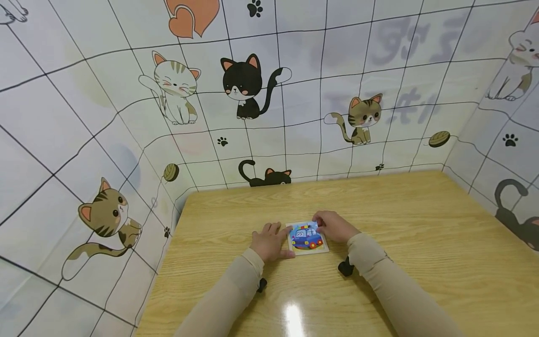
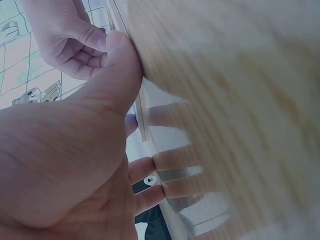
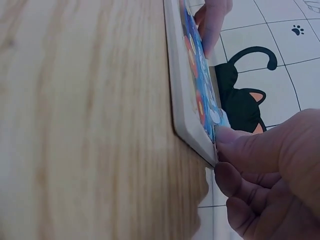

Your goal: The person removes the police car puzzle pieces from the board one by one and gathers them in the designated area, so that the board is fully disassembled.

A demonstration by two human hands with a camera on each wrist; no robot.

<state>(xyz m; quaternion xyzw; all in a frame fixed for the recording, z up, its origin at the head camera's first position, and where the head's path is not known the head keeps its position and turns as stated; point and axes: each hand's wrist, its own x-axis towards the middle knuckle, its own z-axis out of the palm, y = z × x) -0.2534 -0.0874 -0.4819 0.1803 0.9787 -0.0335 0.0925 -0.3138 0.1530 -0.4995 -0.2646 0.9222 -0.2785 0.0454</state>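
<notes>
A small square jigsaw puzzle with a pale wooden frame and a blue cartoon car picture lies flat on the table. My left hand rests at its left side, fingers spread, thumb along the near corner and index fingertip at the left edge. At the far right corner is my right hand, its fingers curled. In the right wrist view, the right thumb meets the puzzle's corner, where a light blue puzzle piece stands slightly raised in its pinch. The right index finger is partly hidden there.
The wooden table extends around the puzzle on all sides. Behind it and at both sides hangs a white grid-patterned wall covering with cartoon cats. Black wrist camera parts show below the sleeves.
</notes>
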